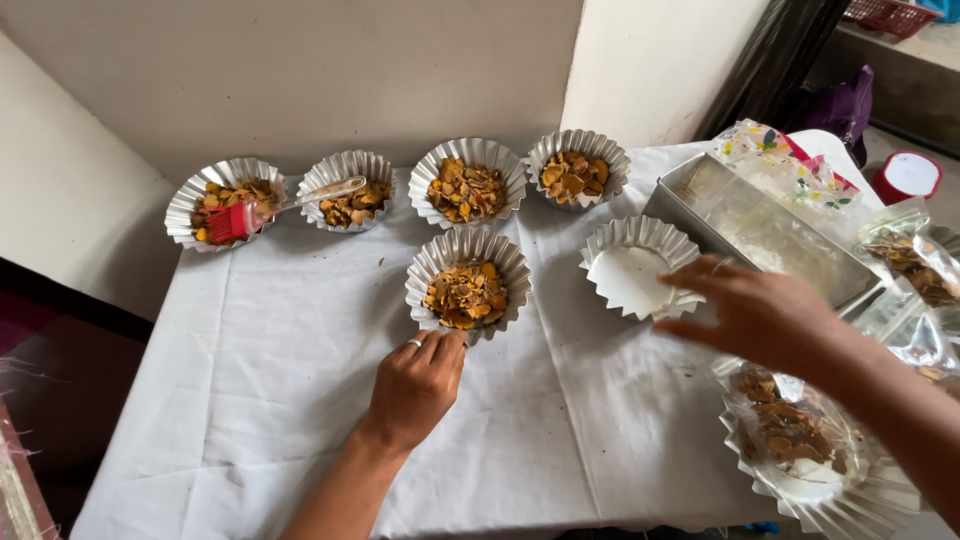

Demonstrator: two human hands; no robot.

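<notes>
forearms enter from the lower edge. left hand: fingers curled narrow, knuckles down on white cloth, fingertips touching the near rim of a filled fluted foil cup; nothing is gripped. right hand: palm down, fingers loosely spread, held over the edge of an empty foil cup, beside a metal tin. step judged: filling of cups, five done, one bare. next move is judged to call for chips from the bagged heap to be brought over. red brush lies across two far cups.
</notes>
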